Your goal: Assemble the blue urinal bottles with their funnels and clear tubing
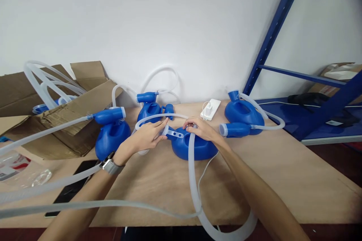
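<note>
Blue bottle (195, 147) lies on the bench (158, 184), near the middle; taken as reference. Its neck points left, ending in a pale cap (164, 131) with a perforated blue strap.

Left hand (147, 137): just left of the bottle, fingers (161, 124) extended and nearly closed around the cap, thumb under, index on top. Metal watch (109, 164) on that wrist.

Right hand (201, 128): on top of the bottle, fingers curled shut on the clear hose (193, 173) where it meets the bottle. Hose runs from there toward the near bench edge and loops left.

Three more bottles around the reference: one left (111, 131), one behind-left (149, 107), one right (243, 115), each with hose attached. White charger (210, 109) behind the bottle, to its right. Cardboard box (56, 109) far left, holding more hose. Dark phone (72, 188) near-left, partly under hose. Blue shelf frame (271, 34) far right.
</note>
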A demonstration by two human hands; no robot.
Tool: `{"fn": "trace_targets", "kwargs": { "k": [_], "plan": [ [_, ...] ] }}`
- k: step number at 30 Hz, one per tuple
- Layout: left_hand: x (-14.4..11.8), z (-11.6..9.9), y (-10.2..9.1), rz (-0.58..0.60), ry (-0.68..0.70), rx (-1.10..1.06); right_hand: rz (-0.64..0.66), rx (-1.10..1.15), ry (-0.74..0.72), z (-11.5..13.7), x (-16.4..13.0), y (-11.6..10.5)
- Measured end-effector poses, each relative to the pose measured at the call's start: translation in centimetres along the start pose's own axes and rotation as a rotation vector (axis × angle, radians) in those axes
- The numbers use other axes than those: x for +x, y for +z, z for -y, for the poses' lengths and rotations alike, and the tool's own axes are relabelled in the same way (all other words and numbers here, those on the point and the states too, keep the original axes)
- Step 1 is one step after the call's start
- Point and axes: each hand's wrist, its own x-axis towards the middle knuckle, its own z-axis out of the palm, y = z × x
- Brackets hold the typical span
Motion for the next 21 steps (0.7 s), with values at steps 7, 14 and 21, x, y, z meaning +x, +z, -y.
{"fn": "trace_targets", "kwargs": {
  "k": [7, 14, 21],
  "plan": [
    [0.6, -0.1, -0.3, 0.077, 0.012, 0.085, 0.014, -0.033, 0.011, -0.2, 0.7, 0.4],
    [0.4, 0.2, 0.3, 0.027, 0.015, -0.013, 0.023, -0.067, 0.012, -0.6, 0.5, 0.6],
    [-1.2, -4.1, 3.2, -0.379, -0.190, 0.089, -0.034, -0.157, 0.058, -0.7, -0.5, 0.6]
  ]
}}
